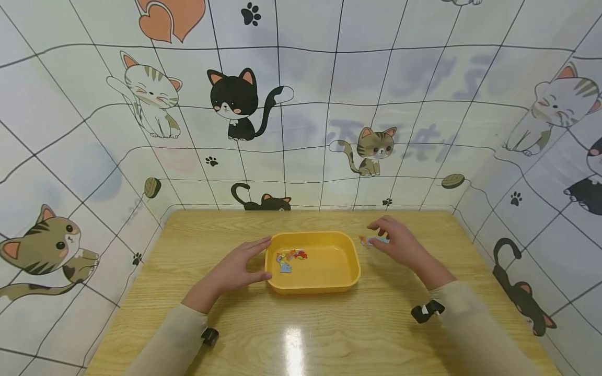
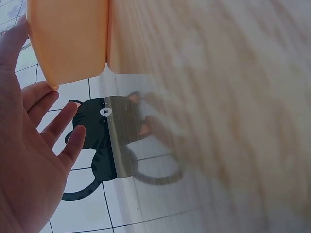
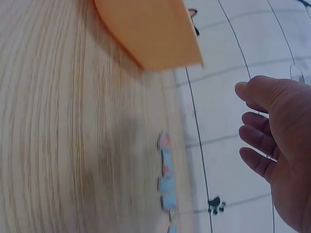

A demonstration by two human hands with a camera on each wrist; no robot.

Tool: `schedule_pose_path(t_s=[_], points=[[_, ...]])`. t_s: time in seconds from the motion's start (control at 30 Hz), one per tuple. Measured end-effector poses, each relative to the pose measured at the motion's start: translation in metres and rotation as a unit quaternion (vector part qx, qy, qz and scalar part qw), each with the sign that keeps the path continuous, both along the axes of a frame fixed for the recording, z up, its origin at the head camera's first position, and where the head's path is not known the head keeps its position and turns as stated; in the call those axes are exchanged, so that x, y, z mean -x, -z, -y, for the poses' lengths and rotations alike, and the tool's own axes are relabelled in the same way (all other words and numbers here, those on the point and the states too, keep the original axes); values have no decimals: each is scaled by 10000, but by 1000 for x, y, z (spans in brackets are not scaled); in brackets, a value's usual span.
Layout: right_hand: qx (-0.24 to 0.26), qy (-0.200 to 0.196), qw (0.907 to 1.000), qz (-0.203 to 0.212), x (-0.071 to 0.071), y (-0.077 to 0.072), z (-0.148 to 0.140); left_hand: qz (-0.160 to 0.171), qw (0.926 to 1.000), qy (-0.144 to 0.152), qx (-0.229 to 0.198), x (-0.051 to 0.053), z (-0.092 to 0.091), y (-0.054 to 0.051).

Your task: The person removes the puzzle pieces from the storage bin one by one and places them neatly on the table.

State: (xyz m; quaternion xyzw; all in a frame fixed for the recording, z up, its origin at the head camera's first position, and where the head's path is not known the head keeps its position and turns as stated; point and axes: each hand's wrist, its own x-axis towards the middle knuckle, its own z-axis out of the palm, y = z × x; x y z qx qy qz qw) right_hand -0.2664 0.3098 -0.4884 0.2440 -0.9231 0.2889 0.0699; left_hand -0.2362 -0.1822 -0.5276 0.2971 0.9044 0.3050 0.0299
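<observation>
A shallow yellow tray [image 1: 312,288] sits on the wooden table. Inside it, toward the left, lie several small flat colourful pieces [image 1: 285,267] that look like puzzle pieces. The left hand [image 1: 239,267] is at the tray's left end, its spread fingers touching the rim; the left wrist view also shows this hand [image 2: 34,141] against the tray wall [image 2: 70,43]. Right of the tray, the right hand [image 1: 397,243] hovers over more flat pieces [image 1: 364,241], partly hidden by it. In the right wrist view, this hand [image 3: 286,131] has loosely bent fingers with nothing visible between them, apart from the pieces [image 3: 166,184].
The wooden table [image 1: 226,318] ends at a cloth backdrop [image 1: 310,156] with cat drawings, which rises behind and on both sides. A black wrist device [image 1: 428,311] is strapped at the right sleeve, another black device [image 1: 209,337] at the left sleeve.
</observation>
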Motion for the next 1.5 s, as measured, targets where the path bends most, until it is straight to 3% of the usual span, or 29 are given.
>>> schedule_pose_path(t_s=[0.33, 0.7, 1.17, 1.5], points=[[-92, -660, 9978, -54, -10, -8, 49, 123, 9999, -67, 55, 0, 0, -1], [-733, -814, 9933, 365, -11, -7, 98, 158, 9998, -110, 32, 1, 1, 2], [-1449, -1387, 9791, 330, 1, 10, 140, 189, 9997, -136, 75, 2, 1, 4], [-1737, -1602, 9690, 717, 8, 8, 158, 216, 9997, -140, 21, 1, 0, 3]])
